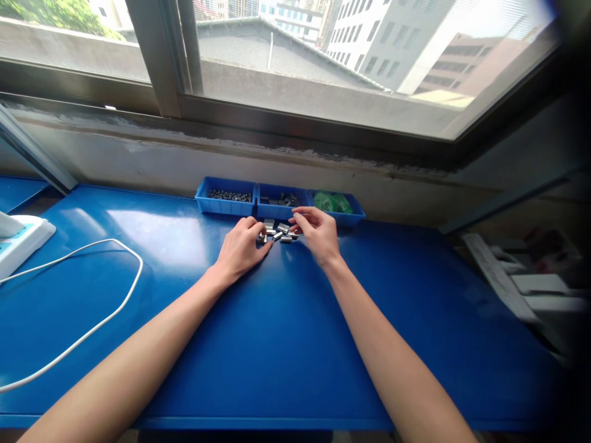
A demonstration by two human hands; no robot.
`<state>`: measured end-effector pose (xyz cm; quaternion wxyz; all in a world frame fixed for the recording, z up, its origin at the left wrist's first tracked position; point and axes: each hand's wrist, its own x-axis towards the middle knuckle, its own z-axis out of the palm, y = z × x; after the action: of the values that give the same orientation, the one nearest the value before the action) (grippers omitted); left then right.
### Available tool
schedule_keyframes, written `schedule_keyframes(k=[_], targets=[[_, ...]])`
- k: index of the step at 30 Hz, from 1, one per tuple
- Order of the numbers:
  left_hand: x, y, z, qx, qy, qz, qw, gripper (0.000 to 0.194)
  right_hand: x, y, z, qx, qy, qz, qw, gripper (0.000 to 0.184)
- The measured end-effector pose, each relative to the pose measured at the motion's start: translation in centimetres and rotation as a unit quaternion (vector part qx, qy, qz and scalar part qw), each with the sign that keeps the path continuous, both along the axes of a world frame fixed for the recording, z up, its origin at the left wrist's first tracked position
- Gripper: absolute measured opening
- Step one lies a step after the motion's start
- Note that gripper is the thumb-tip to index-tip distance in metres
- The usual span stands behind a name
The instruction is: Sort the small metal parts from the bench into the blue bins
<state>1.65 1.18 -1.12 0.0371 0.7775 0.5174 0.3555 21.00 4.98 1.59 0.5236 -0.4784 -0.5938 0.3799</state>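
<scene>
A small heap of shiny metal cylinders (283,229) lies on the blue table in front of the bins. My left hand (241,245) rests at the heap's left side, thumb and fingers curled round a metal cylinder (262,238) at the edge. From the right, my right hand (319,234) reaches over the heap with its fingers bent and fingertips close together; whatever lies between them is too small to make out. Just behind the heap stands the middle blue bin (281,209), holding dark metal pieces.
The left blue bin (226,208) contains many small metal parts; the right bin has green plastic bags (331,202) in it. A white cable (133,289) loops across the blue table (277,344) from a white power strip (30,237). Wall and window (295,117) bound the back.
</scene>
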Motion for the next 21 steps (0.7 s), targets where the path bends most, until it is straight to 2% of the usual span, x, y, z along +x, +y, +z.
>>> schedule_keyframes(k=[8, 14, 18, 21], targets=[[-0.2, 0.2, -0.2, 0.040, 0.028, -0.100, 0.994, 0.014, -0.3, -1.7, -1.4, 0.005, 0.034, 0.016, 0.999, 0.025], [-0.2, 0.2, 0.0, 0.020, 0.019, -0.122, 0.992, 0.029, -0.5, -1.9, -1.4, -0.004, 0.050, 0.031, 0.998, 0.023], [-0.2, 0.2, 0.2, -0.006, -0.083, -0.111, 0.990, 0.022, -0.2, -1.9, -1.2, 0.002, 0.026, 0.009, 1.000, 0.024], [-0.2, 0.2, 0.3, -0.032, -0.195, -0.115, 0.973, 0.028, 0.1, -1.9, -1.0, -0.013, -0.002, 0.041, 0.999, 0.029]])
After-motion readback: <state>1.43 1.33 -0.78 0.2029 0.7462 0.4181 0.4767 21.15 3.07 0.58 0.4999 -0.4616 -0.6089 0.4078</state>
